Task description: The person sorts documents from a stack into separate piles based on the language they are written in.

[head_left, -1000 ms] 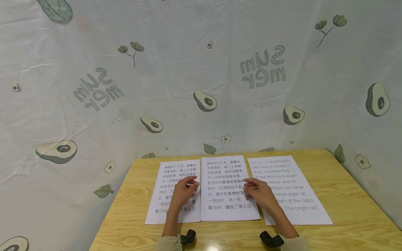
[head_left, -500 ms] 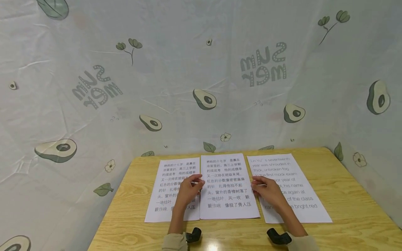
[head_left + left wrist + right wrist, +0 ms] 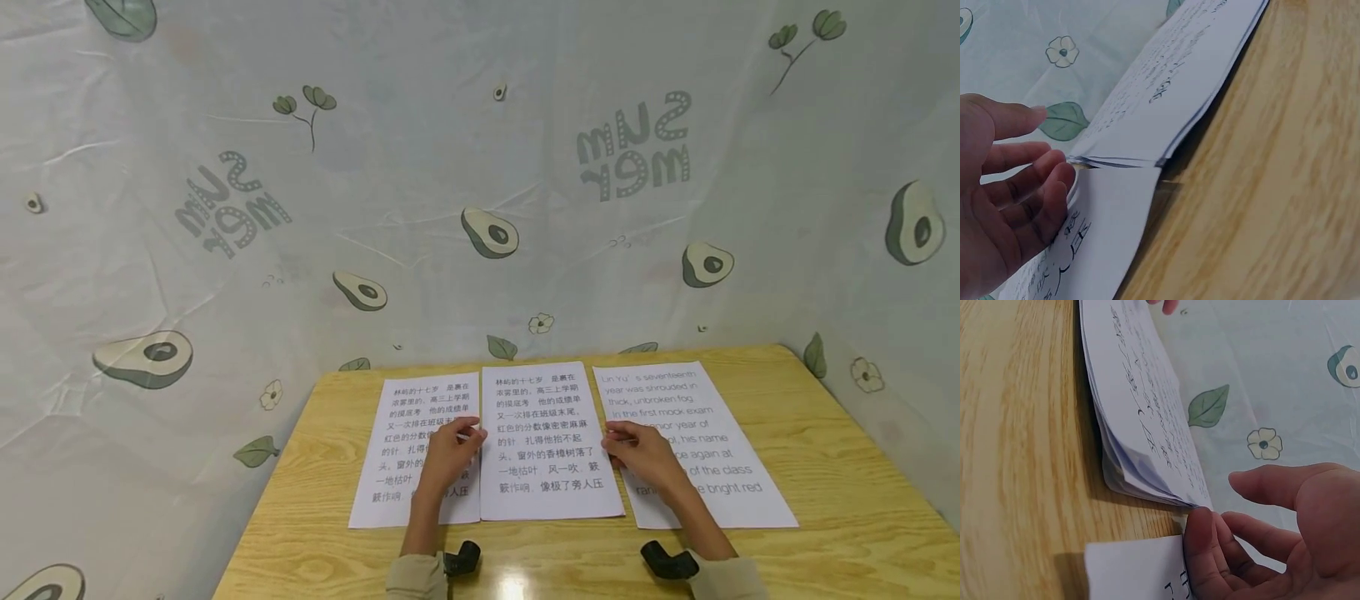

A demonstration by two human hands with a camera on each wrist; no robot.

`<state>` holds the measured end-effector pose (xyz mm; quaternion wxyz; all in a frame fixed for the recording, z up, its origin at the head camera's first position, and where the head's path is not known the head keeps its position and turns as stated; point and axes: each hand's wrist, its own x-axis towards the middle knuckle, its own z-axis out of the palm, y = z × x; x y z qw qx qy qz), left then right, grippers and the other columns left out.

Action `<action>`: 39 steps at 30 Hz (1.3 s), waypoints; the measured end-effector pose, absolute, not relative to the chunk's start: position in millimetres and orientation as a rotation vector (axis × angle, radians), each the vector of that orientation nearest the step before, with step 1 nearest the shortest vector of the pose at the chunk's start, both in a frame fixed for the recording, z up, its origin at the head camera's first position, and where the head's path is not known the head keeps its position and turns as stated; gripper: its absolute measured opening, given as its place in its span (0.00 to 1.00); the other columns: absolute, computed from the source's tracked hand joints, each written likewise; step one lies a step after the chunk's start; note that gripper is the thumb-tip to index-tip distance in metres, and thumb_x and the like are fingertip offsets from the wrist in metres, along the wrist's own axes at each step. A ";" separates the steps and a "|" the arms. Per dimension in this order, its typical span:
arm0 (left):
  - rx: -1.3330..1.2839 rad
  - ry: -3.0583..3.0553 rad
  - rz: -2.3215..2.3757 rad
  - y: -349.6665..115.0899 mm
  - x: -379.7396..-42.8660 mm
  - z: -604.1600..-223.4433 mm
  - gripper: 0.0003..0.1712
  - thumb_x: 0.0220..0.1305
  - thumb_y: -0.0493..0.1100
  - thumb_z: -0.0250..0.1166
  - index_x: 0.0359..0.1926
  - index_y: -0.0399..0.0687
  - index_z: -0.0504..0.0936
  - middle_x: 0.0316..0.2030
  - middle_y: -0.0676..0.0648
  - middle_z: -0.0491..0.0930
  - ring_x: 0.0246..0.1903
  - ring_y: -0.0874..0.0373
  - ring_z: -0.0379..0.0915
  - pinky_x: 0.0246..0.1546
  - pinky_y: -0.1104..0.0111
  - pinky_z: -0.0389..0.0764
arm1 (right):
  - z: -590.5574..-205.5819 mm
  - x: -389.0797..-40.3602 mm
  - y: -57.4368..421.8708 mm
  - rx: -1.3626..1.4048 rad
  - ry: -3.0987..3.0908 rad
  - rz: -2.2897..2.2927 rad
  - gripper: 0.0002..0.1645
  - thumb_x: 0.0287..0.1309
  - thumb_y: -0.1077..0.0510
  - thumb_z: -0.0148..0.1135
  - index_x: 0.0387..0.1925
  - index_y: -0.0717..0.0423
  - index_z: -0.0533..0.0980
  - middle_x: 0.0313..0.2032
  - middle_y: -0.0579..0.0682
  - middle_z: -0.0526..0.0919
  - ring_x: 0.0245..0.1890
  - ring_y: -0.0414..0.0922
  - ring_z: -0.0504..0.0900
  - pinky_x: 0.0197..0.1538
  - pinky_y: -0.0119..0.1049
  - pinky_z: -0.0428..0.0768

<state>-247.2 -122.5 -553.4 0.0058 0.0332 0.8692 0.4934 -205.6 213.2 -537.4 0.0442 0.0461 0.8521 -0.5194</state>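
Note:
Three printed paper sheets lie side by side in the head view. The middle paper stack (image 3: 551,492) bears Chinese text, as does the left paper (image 3: 371,508); the right paper (image 3: 738,508) bears English text. My left hand (image 3: 448,458) is over the right part of the left paper, fingertips at the middle stack's left edge. In the left wrist view its thumb stands apart from loosely bent fingers (image 3: 1054,187). My right hand (image 3: 648,458) is over the right paper, fingertips at the middle stack's right edge. The right wrist view shows its thumb apart and the stack's sheets (image 3: 1147,456) fanned at one corner.
The papers rest on a wood-grain table (image 3: 847,500). Behind and beside it hangs a pale cloth (image 3: 420,167) printed with avocados, leaves and flowers. A black wrist mount (image 3: 461,558) sits at the left wrist, another black mount (image 3: 667,560) at the right.
Both hands have shifted to the right, the right hand moving off the middle stack to its right edge. Over the last half second they have barely moved. The papers stay in place.

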 end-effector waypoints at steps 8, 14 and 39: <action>0.119 2.809 1.411 -119.2 -248.0 -557.0 0.23 0.73 0.48 0.69 0.62 0.41 0.86 0.41 0.47 0.86 0.38 0.58 0.80 0.35 0.70 0.81 | -538.9 -206.8 211.6 0.133 2.666 -1.496 0.31 0.72 0.55 0.66 0.68 0.70 0.76 0.51 0.61 0.87 0.35 0.42 0.85 0.38 0.30 0.81; 0.141 2.843 1.340 -117.2 -249.3 -556.8 0.21 0.72 0.47 0.70 0.60 0.40 0.88 0.39 0.48 0.87 0.36 0.60 0.78 0.36 0.69 0.79 | -539.1 -207.5 208.8 0.131 2.696 -1.453 0.30 0.72 0.55 0.66 0.67 0.71 0.77 0.50 0.62 0.88 0.34 0.42 0.85 0.36 0.32 0.80; 0.102 2.809 1.361 -115.2 -247.1 -550.6 0.23 0.72 0.46 0.70 0.61 0.37 0.87 0.40 0.47 0.85 0.39 0.57 0.80 0.35 0.69 0.81 | -531.9 -207.4 204.6 0.128 2.755 -1.377 0.28 0.70 0.56 0.67 0.64 0.70 0.79 0.51 0.63 0.89 0.37 0.45 0.87 0.36 0.36 0.82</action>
